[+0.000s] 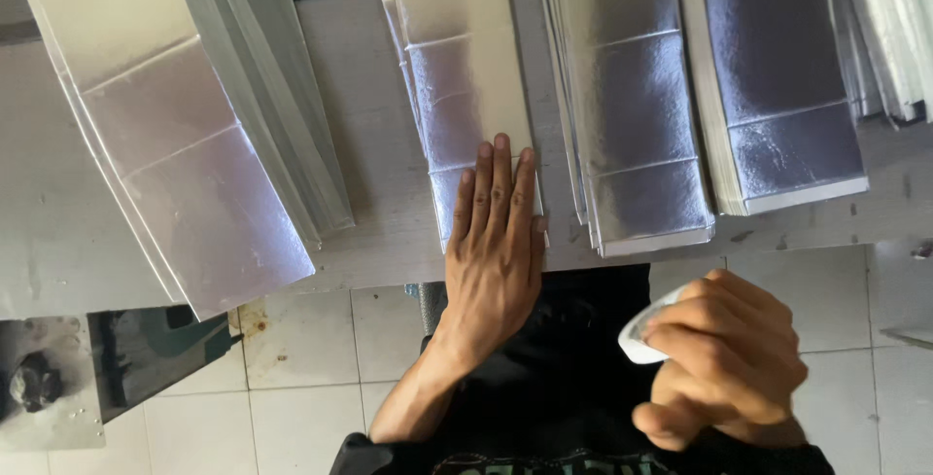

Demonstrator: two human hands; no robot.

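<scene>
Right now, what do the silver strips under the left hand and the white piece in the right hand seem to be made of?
The silver strips look like paper or card faced with metallic foil: shiny, mirror-like, with a finely wrinkled sheen and white edges. The left hand presses flat on them. The white piece in the right hand looks soft and matte, perhaps cloth or paper; too blurred to tell.

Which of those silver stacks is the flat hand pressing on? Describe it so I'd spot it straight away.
Look along the grey worktable, where several stacks of shiny foil-faced sheets lie side by side. The one meant is the narrow middle stack, hanging slightly over the near edge. It alone has the left hand lying flat on its near end; the right hand grips something small and white.
</scene>
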